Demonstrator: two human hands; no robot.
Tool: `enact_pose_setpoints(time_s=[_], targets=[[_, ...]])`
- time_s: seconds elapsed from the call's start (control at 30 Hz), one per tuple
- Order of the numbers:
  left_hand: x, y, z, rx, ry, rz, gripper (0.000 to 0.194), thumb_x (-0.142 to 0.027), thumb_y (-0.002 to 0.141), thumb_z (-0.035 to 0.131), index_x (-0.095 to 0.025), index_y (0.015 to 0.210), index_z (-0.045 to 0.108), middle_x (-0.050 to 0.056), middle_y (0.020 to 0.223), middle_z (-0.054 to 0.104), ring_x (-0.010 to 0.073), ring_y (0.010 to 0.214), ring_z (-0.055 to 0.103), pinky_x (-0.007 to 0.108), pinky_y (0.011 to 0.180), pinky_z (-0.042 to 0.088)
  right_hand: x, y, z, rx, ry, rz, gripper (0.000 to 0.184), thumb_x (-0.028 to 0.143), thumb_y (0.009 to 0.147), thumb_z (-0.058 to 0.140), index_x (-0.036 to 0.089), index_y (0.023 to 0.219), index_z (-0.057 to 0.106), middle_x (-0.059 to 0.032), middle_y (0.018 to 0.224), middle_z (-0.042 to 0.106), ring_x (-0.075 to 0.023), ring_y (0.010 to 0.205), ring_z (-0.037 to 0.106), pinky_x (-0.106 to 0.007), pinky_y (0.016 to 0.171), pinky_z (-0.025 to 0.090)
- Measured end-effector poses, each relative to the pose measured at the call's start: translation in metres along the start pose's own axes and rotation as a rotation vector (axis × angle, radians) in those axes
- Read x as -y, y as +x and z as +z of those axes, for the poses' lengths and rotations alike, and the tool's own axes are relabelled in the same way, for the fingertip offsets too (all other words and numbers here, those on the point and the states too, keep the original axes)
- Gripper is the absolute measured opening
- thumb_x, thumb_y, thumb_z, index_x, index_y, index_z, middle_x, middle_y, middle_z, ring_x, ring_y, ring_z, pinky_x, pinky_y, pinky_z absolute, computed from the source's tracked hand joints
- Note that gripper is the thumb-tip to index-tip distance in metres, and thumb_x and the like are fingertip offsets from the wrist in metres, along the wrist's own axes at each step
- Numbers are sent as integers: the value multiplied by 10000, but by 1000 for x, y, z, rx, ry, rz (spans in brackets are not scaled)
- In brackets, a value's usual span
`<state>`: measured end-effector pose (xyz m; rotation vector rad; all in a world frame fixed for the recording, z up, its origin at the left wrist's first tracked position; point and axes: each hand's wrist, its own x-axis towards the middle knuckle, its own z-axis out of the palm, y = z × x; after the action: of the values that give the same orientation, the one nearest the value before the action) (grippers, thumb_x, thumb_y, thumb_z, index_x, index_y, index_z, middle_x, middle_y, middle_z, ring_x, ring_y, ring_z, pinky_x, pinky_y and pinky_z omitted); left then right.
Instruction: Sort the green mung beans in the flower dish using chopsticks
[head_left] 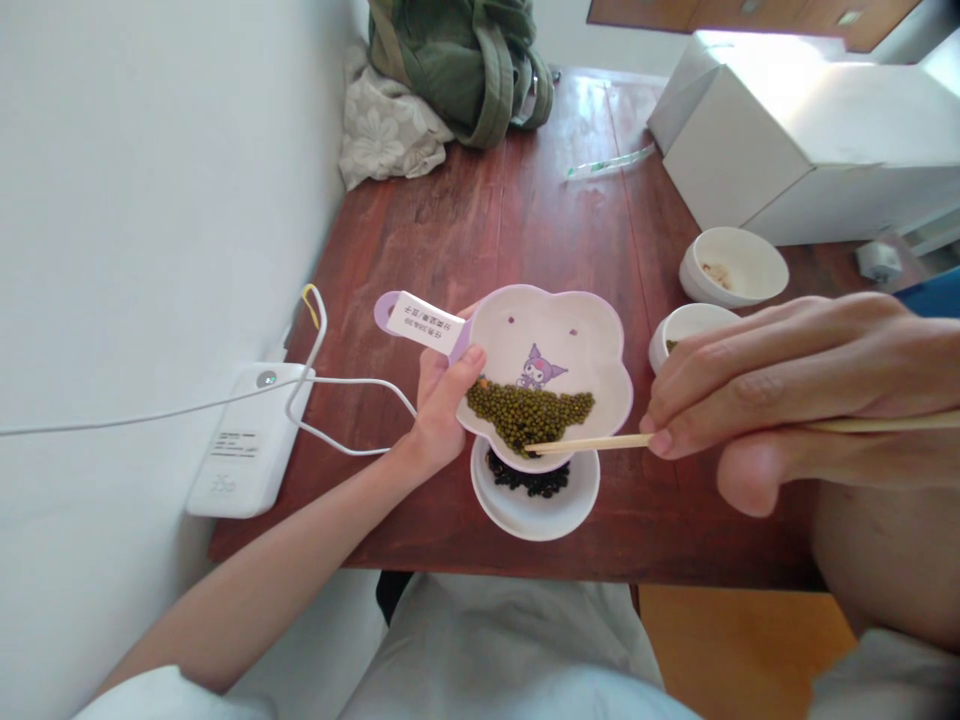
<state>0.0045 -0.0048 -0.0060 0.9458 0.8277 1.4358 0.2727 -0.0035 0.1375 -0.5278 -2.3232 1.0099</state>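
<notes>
My left hand [442, 400] grips the handle side of a flower-shaped white and purple dish [570, 335], tilted toward me above the table. A pile of green beans [529, 410] lies in its lower part. My right hand [780, 390] is closed on wooden chopsticks [592, 442] whose tips touch the green beans at the dish's lower rim. Directly under the dish sits a small white bowl [536, 510] holding black beans [529, 483].
Two more small white bowls stand to the right: one [694, 322] partly behind my right hand, one [735, 265] further back. A white box [795, 140] fills the back right. A green bag [465, 60] and cloth lie at the back. A white device [244, 445] with cable sits left.
</notes>
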Motion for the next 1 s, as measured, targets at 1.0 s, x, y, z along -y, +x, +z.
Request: enact_pose_setpoints(time_s=[1.0], targets=[[2, -1, -2, -45, 62, 22, 364, -599, 895, 866, -266, 1030, 813, 13, 971, 835, 255, 1031, 823, 329, 892, 679, -7, -3, -5, 92, -36, -45, 214, 384, 994, 853, 174, 1024, 877, -100, 978, 870, -186, 862, 837, -255, 791, 635]])
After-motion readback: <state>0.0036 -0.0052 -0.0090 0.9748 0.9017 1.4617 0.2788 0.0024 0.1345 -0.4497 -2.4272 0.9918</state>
